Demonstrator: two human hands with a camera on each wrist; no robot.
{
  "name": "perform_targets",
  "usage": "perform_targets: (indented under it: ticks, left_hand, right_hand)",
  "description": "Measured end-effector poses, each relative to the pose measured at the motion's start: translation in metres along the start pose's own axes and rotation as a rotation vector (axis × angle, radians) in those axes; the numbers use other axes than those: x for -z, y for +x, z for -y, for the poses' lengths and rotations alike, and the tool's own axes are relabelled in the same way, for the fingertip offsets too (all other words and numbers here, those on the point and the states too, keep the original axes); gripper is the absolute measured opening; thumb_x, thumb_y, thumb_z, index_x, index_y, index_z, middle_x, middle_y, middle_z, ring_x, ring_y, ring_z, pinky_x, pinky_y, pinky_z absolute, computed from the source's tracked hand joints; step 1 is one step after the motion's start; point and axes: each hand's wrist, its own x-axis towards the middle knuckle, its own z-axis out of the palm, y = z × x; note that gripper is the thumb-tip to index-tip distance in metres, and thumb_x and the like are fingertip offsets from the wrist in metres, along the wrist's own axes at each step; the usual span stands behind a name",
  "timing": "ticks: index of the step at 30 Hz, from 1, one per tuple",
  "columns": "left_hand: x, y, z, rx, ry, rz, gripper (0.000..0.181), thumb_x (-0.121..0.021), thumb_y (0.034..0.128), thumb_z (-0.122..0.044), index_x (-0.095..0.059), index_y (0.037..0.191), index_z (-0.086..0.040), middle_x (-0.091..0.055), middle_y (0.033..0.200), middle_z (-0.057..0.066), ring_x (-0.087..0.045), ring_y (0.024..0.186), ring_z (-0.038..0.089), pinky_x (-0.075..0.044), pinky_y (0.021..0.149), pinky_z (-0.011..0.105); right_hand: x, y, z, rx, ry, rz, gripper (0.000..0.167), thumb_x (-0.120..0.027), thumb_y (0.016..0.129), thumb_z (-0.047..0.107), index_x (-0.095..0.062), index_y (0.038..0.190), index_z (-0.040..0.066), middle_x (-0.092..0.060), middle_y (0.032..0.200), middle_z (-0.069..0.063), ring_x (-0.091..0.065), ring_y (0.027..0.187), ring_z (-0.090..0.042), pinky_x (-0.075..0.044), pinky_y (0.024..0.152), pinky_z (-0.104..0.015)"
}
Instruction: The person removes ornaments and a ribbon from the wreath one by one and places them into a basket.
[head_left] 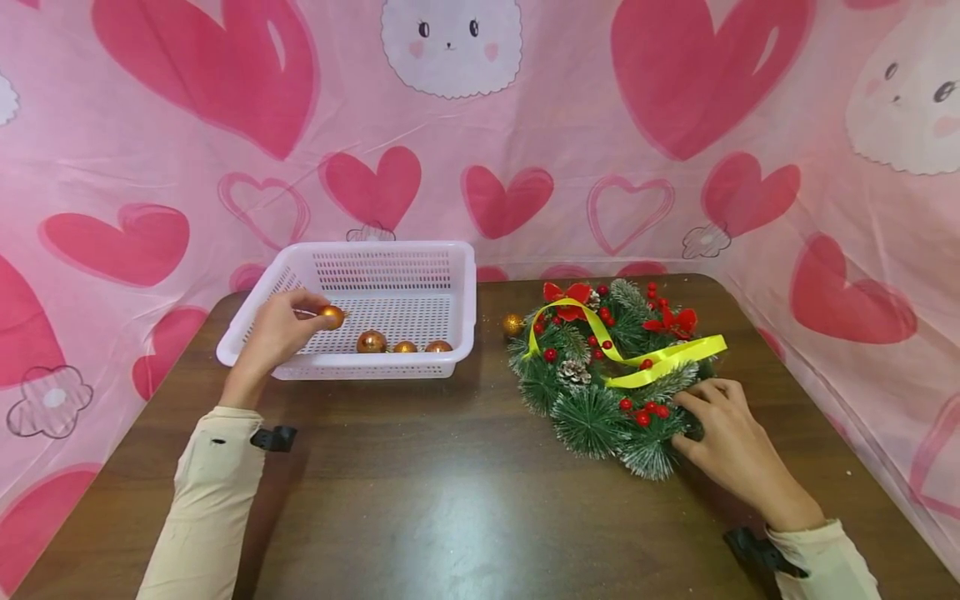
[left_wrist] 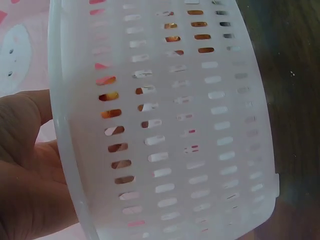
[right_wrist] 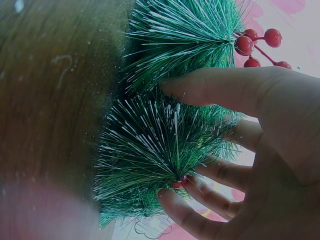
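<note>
My left hand (head_left: 279,332) pinches a shiny orange-gold bauble (head_left: 332,317) over the left part of a white plastic basket (head_left: 360,365). In the left wrist view the basket's slotted wall (left_wrist: 185,120) covers much of what the hand (left_wrist: 30,175) holds. Inside the basket lie a large bauble (head_left: 371,342) and two smaller ones. At the right, my right hand (head_left: 731,437) grips the near right edge of a green Christmas wreath (head_left: 588,417). The right wrist view has thumb and fingers about the frosted pine tufts (right_wrist: 155,135). A yellow ribbon (head_left: 660,362) lies loosely over the wreath.
Another gold bauble (head_left: 513,325) sits on the brown table (head_left: 420,492), between basket and wreath. Red bows, red berries (head_left: 642,417) and pine cones (head_left: 574,372) decorate the wreath. A pink heart-patterned cloth (head_left: 510,200) hangs behind and along the sides.
</note>
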Motion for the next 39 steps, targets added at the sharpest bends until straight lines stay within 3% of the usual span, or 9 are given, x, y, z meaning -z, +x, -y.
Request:
perform_targets:
  ticks: [13, 20, 27, 31, 39]
  left_hand:
    - [0.002, 0.000, 0.003, 0.040, 0.036, 0.046, 0.034, -0.070, 0.0913, -0.016, -0.067, 0.114, 0.009, -0.067, 0.108, 0.028, -0.064, 0.101, 0.042, -0.049, 0.084, 0.049]
    - [0.000, -0.001, -0.003, 0.017, 0.034, 0.046, 0.032, -0.068, 0.0933, -0.018, -0.068, 0.114, 0.007, -0.068, 0.109, 0.026, -0.064, 0.101, 0.039, -0.047, 0.084, 0.046]
    - [-0.007, -0.003, -0.018, 0.002, 0.011, 0.035, 0.033, -0.066, 0.0957, -0.022, -0.068, 0.116, 0.004, -0.068, 0.112, 0.024, -0.064, 0.100, 0.036, -0.049, 0.086, 0.046]
    - [-0.011, -0.006, -0.030, -0.025, -0.009, 0.034, 0.031, -0.066, 0.0963, -0.022, -0.069, 0.116, 0.002, -0.070, 0.110, 0.022, -0.066, 0.099, 0.034, -0.050, 0.081, 0.039]
    - [-0.021, -0.011, -0.055, -0.135, -0.055, -0.015, 0.027, -0.067, 0.0940, -0.014, -0.067, 0.116, 0.002, -0.071, 0.109, 0.020, -0.067, 0.099, 0.035, -0.051, 0.082, 0.044]
  right_hand:
    - [0.000, -0.001, 0.001, 0.008, 0.000, -0.011, 0.046, -0.089, 0.061, 0.007, -0.071, 0.103, -0.002, -0.061, 0.104, -0.021, -0.041, 0.110, -0.043, -0.051, 0.065, -0.062]
    - [0.000, -0.001, 0.002, 0.005, 0.001, -0.008, 0.046, -0.089, 0.062, 0.007, -0.071, 0.103, -0.003, -0.061, 0.104, -0.021, -0.041, 0.110, -0.042, -0.052, 0.064, -0.061]
    - [0.002, -0.001, -0.001, 0.010, -0.018, -0.014, 0.047, -0.090, 0.061, 0.008, -0.071, 0.102, -0.002, -0.062, 0.104, -0.021, -0.041, 0.111, -0.043, -0.051, 0.065, -0.062]
    - [0.003, -0.001, -0.002, 0.037, -0.010, -0.028, 0.045, -0.090, 0.060, 0.006, -0.071, 0.100, -0.002, -0.062, 0.100, -0.021, -0.041, 0.110, -0.044, -0.050, 0.068, -0.061]
    - [0.001, 0.002, -0.002, 0.077, 0.042, -0.059, 0.039, -0.088, 0.058, 0.000, -0.070, 0.092, -0.003, -0.062, 0.093, -0.019, -0.042, 0.105, -0.045, -0.043, 0.080, -0.059]
